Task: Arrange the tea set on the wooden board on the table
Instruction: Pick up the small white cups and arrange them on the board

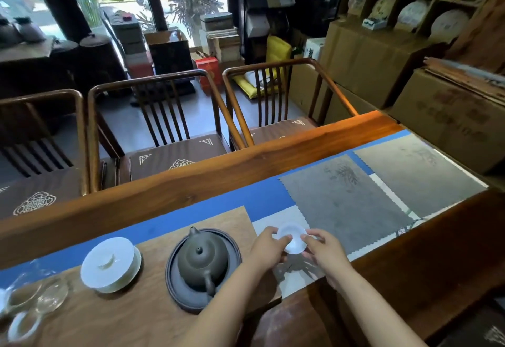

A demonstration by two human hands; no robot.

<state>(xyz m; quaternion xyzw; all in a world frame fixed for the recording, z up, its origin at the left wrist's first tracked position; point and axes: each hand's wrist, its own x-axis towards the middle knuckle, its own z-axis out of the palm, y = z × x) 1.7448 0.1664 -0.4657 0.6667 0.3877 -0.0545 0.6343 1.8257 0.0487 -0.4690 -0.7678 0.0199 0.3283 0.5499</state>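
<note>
A small white teacup (292,238) is held between both hands just right of the wooden board (131,314), above a grey cloth. My left hand (266,249) pinches its left rim and my right hand (325,251) holds its right side. On the board a dark clay teapot (202,262) rests on a round dark tray (175,286). Left of it stands a white lidded gaiwan (110,263). Clear glass pieces (32,300) lie at the board's far left.
Grey scalloped cloths (347,199) and a blue runner (246,196) cover the long wooden table to the right. Three wooden chairs (164,117) face the table's far edge. Cardboard boxes (451,125) and shelves stand at the right.
</note>
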